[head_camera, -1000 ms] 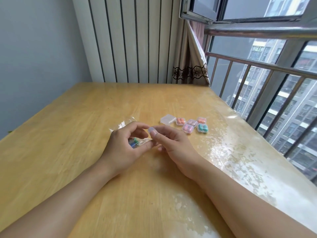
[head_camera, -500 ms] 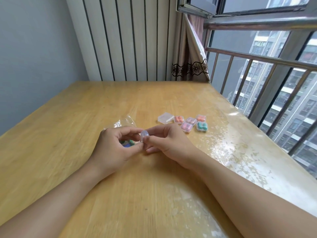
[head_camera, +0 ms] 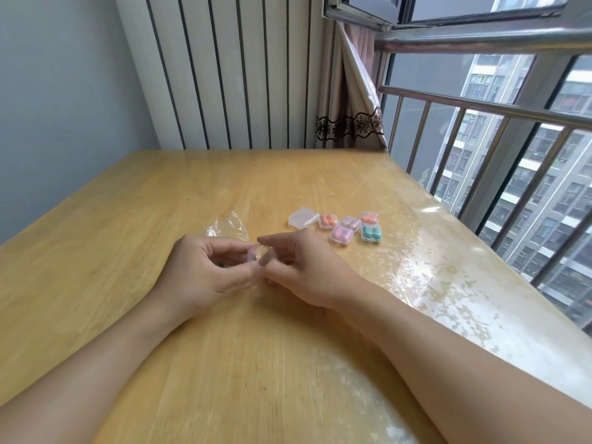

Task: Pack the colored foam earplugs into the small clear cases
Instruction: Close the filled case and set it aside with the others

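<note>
Clear plastic is the story from the head camera: a small clear case point(head_camera: 256, 256) sits right between the two hands, pinched from both sides just above the wooden table point(head_camera: 128, 283). Left hand point(head_camera: 205, 270) on the left of it, fingers and thumb curled round that side of the case. Right hand point(head_camera: 301, 267) on the right, forefinger stretched over the top, thumb beneath, nipping the case's other edge. The blur there hides whether the lid stands open, and whether any earplug is inside, so that cannot be told.

Just beyond the left hand, a crumpled clear plastic bag point(head_camera: 227, 227) lies on the table, partly hidden behind the knuckles.

Farther off and to the right, a cluster of packed cases close together: an orange-filled case point(head_camera: 328, 221) on the left, a pale pink case point(head_camera: 350, 223) next to it, another orange case point(head_camera: 369, 217) at the far right, a pink-filled case point(head_camera: 341, 234) nearer in, and a teal-filled case point(head_camera: 371, 232) beside that. An unfilled clear case point(head_camera: 302, 217) sits touching the left end of the cluster. All of them are well apart from the hands.

Both forearms lie over the near tabletop. A barred window point(head_camera: 480, 139) runs along the right side, a curtain point(head_camera: 349, 100) in the far corner.
</note>
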Action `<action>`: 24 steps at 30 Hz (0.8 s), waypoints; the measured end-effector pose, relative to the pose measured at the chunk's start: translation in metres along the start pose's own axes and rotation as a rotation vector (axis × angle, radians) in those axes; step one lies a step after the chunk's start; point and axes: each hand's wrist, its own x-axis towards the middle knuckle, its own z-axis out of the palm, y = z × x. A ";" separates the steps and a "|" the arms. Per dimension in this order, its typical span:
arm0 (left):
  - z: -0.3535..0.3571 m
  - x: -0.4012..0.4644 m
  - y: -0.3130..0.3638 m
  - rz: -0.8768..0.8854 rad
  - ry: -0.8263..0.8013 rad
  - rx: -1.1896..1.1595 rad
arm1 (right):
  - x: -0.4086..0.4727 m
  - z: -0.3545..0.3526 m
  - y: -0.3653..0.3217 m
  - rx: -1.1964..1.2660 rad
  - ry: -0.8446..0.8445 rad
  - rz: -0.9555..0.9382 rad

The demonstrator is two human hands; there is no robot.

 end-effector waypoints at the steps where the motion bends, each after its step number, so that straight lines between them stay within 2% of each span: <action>1: -0.002 0.002 -0.001 -0.028 0.028 -0.010 | 0.000 -0.001 0.001 0.002 0.004 0.024; 4: -0.004 0.003 -0.002 -0.071 0.032 -0.040 | 0.003 -0.004 0.005 0.101 0.018 0.066; 11: 0.001 0.002 -0.005 -0.007 -0.026 -0.042 | 0.006 -0.026 0.016 0.409 0.078 0.234; 16: 0.002 -0.001 -0.003 0.081 -0.009 0.077 | 0.007 -0.038 0.023 0.236 0.095 0.233; 21: -0.010 0.001 -0.002 0.238 0.010 0.330 | 0.004 -0.060 0.028 0.143 0.065 0.253; 24: -0.017 0.004 -0.004 0.208 -0.045 0.452 | 0.002 -0.070 0.027 0.154 0.037 0.269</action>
